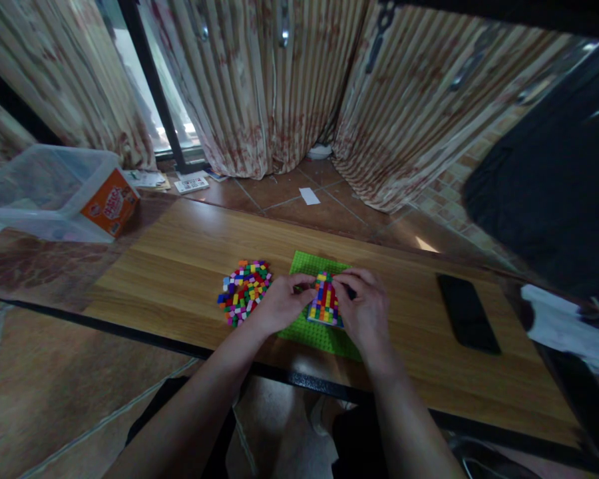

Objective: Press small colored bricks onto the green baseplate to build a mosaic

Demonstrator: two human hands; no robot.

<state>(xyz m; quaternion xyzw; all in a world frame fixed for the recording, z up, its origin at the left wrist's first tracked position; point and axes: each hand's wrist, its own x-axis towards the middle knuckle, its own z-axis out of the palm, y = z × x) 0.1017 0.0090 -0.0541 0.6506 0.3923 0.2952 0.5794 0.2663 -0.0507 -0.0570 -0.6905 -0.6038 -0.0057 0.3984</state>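
A green studded baseplate [305, 263] lies on the wooden table [180, 266]. On it stands a small build of coloured bricks [324, 299] in red, yellow, blue and green. My left hand [281, 304] rests on the plate's left side, its fingertips touching the build's upper left. My right hand [362, 307] sits on the plate's right side with its fingers curled against the build's top. A loose heap of small coloured bricks [244, 291] lies on the table just left of my left hand. Whether either hand pinches a brick is hidden by the fingers.
A black phone [467, 312] lies flat on the table to the right. A clear plastic box with an orange label [54, 193] stands at the far left. White cloth [564, 326] lies past the table's right end. Curtains hang behind, over a tiled floor.
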